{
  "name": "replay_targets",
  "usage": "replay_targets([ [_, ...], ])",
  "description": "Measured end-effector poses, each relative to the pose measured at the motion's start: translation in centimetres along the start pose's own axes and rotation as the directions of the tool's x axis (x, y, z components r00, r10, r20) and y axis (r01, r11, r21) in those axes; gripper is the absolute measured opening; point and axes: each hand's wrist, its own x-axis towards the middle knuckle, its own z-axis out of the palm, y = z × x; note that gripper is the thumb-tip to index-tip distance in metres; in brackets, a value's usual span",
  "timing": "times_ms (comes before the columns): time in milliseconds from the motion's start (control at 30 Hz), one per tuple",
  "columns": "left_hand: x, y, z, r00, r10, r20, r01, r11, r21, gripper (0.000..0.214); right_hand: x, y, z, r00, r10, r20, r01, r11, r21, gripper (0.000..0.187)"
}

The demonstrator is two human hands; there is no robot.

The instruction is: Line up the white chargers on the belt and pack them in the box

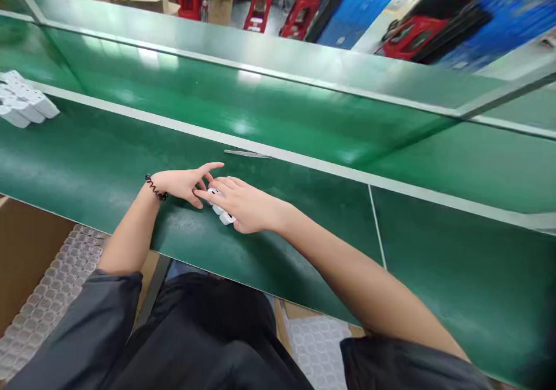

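A short row of small white rounded plastic cases (226, 218) rests on the green bench, partly hidden under my fingers. My right hand (247, 204) lies over the row, its fingers bent round the cases and its thumb on the near side. Just left of it, my left hand (186, 184) has its index finger stretched out and its thumb apart. The left fingertips are close to the end of the row; whether they touch it I cannot tell. Dark spots show on some of the white cases.
A thin clear strip (247, 154) lies by the bench's white rail (304, 158). More white cases (26, 103) are stacked at far left. Below the bench's front edge are a carton (30, 251) with clear trays (65, 280) and more trays (321, 343).
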Motion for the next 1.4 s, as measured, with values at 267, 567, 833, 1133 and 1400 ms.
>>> replay_targets([
  [267,-1.3,1.3,-0.5,0.990,-0.119,-0.069,0.128,0.982,0.139,0.117,1.0,-3.2,0.9,0.798,0.600,-0.055,-0.600,0.800,0.014,0.097],
  [567,0.2,3.4,2.8,0.978,-0.198,-0.065,0.203,0.838,0.507,0.110,-3.2,-1.4,-0.1,0.855,0.514,-0.072,-0.473,0.828,0.301,0.077],
  [833,1.0,4.3,4.3,0.990,-0.032,-0.134,0.093,0.873,0.479,0.079,-3.7,1.0,2.3,0.932,0.343,-0.114,-0.291,0.899,0.327,0.050],
  [1133,1.1,3.9,3.9,0.985,0.069,-0.161,0.019,0.872,0.489,0.080,-5.8,0.2,3.6,0.862,0.465,-0.202,-0.376,0.854,0.359,0.067],
  [1400,2.5,4.2,5.3,0.981,0.087,-0.175,0.028,0.823,0.567,0.073,-10.3,2.3,7.4,0.853,0.512,-0.100,-0.334,0.682,0.650,0.082],
])
